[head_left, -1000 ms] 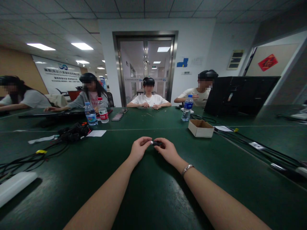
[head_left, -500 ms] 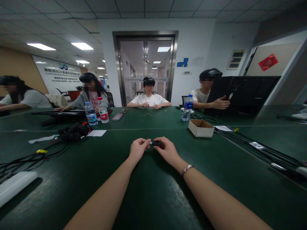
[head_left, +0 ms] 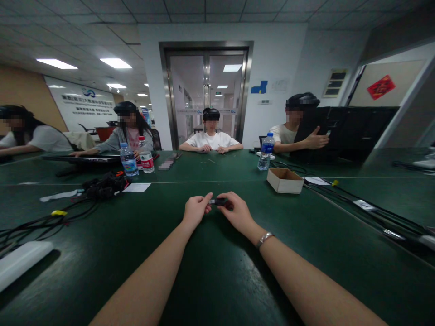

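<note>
Above the green table, my right hand [head_left: 239, 212] pinches a small black stick with a silvery end [head_left: 219, 202], much like a USB flash drive. Its silvery end points left, to the fingertips of my left hand [head_left: 195, 212]. The left fingers are curled at that end, with the thumb raised slightly over it. Part of the black body is hidden behind my right fingers. On my right wrist is a silver bracelet [head_left: 264, 240].
An open cardboard box [head_left: 284, 185] stands right of my hands, by a water bottle [head_left: 266, 151]. Cables [head_left: 360, 203] run along the right. Left are two bottles [head_left: 129, 160], black gear [head_left: 105, 185] and a white device [head_left: 23, 262]. Several people sit around, one opposite [head_left: 211, 140].
My left thumb has lifted a little, and more of the stick's silvery end shows. My right hand stays nearly in place, still pinching the stick.
</note>
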Action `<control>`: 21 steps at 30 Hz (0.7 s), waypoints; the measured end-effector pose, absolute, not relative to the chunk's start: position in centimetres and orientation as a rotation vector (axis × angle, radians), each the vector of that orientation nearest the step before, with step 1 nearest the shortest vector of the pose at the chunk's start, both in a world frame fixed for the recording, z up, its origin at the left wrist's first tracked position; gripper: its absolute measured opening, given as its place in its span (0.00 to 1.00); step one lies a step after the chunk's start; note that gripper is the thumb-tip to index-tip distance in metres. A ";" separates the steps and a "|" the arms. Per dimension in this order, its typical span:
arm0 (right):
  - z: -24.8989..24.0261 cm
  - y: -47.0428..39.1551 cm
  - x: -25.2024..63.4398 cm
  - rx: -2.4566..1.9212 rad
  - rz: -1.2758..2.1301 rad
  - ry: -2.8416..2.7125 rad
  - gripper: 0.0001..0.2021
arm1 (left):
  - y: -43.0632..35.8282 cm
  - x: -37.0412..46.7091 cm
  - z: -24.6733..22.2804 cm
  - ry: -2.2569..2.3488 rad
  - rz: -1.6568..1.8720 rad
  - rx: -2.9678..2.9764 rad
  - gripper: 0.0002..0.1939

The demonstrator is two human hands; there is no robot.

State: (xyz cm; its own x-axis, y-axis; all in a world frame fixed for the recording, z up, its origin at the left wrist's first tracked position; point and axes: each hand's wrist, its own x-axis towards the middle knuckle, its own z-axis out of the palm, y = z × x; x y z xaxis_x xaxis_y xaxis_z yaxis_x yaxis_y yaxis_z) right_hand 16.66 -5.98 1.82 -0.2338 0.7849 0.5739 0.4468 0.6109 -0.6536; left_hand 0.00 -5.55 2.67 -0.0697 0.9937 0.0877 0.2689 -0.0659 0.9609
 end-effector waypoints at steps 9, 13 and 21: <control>2.0 -6.2 16.6 -0.979 0.465 -1.870 0.13 | -5.2 0.0 2.3 1.476 1.205 1.447 0.27; 2.0 -6.2 16.5 -0.974 0.467 -1.872 0.13 | -5.2 0.0 2.3 1.512 1.188 1.444 0.28; 2.1 -6.2 16.5 -1.013 0.471 -1.846 0.12 | -5.2 0.1 2.4 1.452 1.195 1.431 0.28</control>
